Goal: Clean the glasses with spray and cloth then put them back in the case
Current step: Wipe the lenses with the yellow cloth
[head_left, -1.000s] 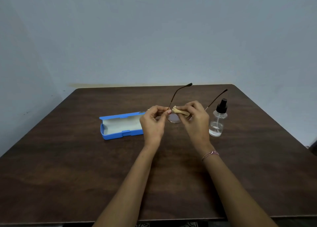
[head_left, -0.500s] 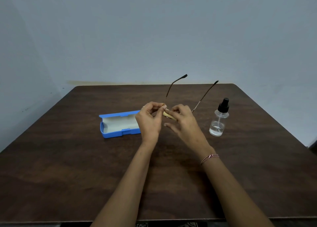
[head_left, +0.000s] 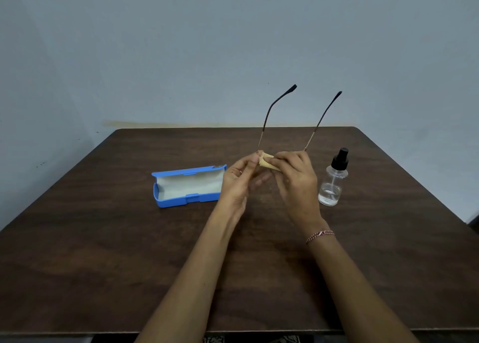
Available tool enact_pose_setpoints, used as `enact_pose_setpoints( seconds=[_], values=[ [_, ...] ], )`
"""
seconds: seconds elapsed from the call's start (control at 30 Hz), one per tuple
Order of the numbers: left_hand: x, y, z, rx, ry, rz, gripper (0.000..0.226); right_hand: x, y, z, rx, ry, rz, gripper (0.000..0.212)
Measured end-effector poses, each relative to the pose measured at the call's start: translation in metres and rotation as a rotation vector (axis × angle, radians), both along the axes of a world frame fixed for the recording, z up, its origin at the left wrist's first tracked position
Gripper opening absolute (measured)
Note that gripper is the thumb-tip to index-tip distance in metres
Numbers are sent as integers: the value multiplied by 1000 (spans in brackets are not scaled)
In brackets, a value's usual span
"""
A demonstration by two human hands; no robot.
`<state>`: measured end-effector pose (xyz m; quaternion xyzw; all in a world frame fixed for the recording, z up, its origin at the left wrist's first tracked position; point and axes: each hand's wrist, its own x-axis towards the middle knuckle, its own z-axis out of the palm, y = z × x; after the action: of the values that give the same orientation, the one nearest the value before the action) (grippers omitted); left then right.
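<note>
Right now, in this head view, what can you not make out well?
All in the head view:
- Lenses of the glasses: hidden behind the cloth, the left hand and the right hand; clean or not, unclear.
- Exact grip of the left hand on the frame: covered by the hand itself.
- Small mark on the case corner: too small to read.
- Liquid level in the spray bottle: clear glass, hard to judge.

Hands are holding glasses (head_left: 322,119) and a cloth (head_left: 267,161) above the surface (head_left: 103,239).
The left hand (head_left: 238,179) is pinching the frame's corner, and the right hand (head_left: 298,179) is gripping the tan cloth against it. The temples are pointing up and away. A blue case (head_left: 189,187) is lying open at left, and a bottle (head_left: 333,184) is standing upright just beside the right hand.
</note>
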<state>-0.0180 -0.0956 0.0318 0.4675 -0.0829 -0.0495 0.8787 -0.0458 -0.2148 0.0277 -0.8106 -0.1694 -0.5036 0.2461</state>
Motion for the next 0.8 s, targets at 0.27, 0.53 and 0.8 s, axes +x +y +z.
enact_pose_setpoints(
  seconds=[0.27,0.53,0.8],
  values=[
    [-1,-3,-6,-142,29,-220,75,-4,1,2,100,-58,39,22],
    [3,3,-9,-190,15,-263,77,-6,0,2,99,-32,122,15],
    [5,8,-8,-270,-5,-254,75,-3,2,2,-7,15,134,26]
  ],
)
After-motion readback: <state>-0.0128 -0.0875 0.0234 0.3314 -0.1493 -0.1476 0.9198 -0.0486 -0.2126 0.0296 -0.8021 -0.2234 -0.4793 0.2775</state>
